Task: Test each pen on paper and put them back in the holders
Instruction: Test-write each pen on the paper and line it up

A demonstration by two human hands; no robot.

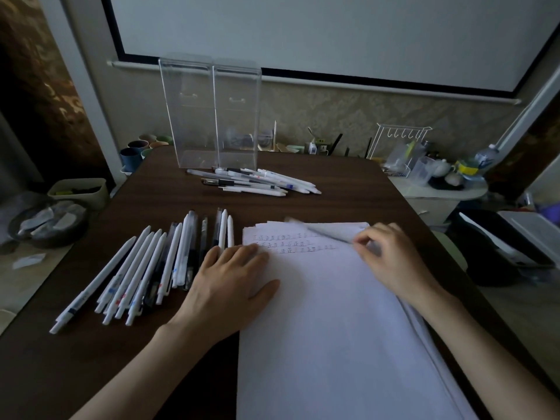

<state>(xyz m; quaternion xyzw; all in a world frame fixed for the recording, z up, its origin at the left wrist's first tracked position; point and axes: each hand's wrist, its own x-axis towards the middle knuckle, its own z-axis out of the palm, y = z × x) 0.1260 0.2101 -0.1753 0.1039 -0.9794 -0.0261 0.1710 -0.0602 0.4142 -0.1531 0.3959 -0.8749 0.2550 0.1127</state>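
Table: I see a dark brown wooden table (348,189) under everything.
Paper: A stack of white paper (318,313) lies on the near right part of the table. It runs down to the near edge.
Marks: Small rows of pen marks (288,242) sit close to the far edge of the top sheet.
Left hand: My left hand (230,283) lies flat, palm down, with straight fingers. It presses on the left edge of the paper, and its fingertips reach the nearest pens beside it.
Right hand: My right hand (391,259) has curled fingers. It pinches a white pen (318,230) over the far right corner of the paper. The pen is blurry, so I cannot tell if its tip touches the sheet.
Holders: Two tall clear holders (209,116) stand upright, side by side, at the far edge of the table.
Far pens: A pile of pens (257,181) lies on the table just in front of the holders.
Near pens: A row of pens (151,268) lies on the table just left of the paper, packed close together. Most are white and some are dark.
Past the table: Some cups (139,150) stand beyond the far left corner. A white wire rack (400,147) stands beyond the far right corner.
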